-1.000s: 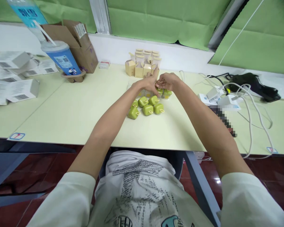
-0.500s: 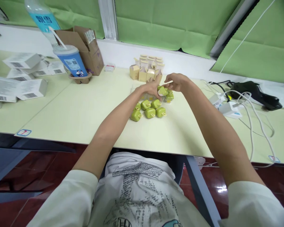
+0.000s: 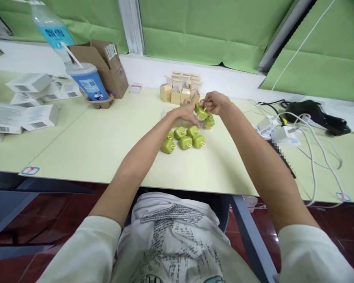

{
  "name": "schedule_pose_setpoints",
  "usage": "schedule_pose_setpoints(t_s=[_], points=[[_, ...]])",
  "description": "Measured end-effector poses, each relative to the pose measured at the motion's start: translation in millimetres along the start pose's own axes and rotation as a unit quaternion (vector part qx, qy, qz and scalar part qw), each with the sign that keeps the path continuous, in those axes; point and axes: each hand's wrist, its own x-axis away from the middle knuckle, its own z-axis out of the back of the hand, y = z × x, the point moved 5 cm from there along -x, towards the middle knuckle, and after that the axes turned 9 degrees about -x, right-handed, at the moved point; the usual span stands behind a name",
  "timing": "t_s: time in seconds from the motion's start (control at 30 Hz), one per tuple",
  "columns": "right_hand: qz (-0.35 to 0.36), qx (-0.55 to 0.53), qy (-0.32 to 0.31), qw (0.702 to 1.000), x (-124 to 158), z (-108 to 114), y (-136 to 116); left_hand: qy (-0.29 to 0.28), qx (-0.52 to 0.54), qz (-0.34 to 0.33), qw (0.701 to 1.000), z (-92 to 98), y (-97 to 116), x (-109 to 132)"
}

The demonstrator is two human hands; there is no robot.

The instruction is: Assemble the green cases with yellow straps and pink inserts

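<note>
My right hand pinches a small green rounded piece with a yellow loop, held above the table. My left hand is close beside it on the left, its thumb and fingers spread apart; its far fingers are partly hidden. Several like green pieces stand in a loose group nearer the table edge. Another green piece sits under the raised one, on a clear plastic tray mostly covered by my left hand and forearm.
Several open cream cartons stand near the wall. To the left are a blue cup, a large bottle, a brown cardboard box and white boxes. White cables, adapters and a black object lie right.
My right hand has moved in and closed on the green piece. My left hand's fingers have opened away from it. The piece has turned so its loop shows near my right fingers.
</note>
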Motion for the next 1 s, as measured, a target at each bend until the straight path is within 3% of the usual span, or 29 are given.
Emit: schedule_pose_setpoints(t_s=[0.17, 0.33, 0.57, 1.0], points=[[0.127, -0.013, 0.038, 0.991, 56, 16, -12, -0.016, -0.006, -0.009, 1.0, 1.8, 8, 6], [0.1, -0.03, 0.04, 0.994, 107, 28, 28, -0.014, -0.009, -0.006, 1.0, 3.0, 17, 11], [0.02, -0.031, 0.003, 0.999, 107, 31, 54, -0.019, -0.022, -0.006, 1.0, -3.1, 10, 5], [-0.12, 0.032, -0.045, 0.991, 122, 62, 55, -0.025, -0.022, -0.053, 0.998, -7.7, 1, -5]])
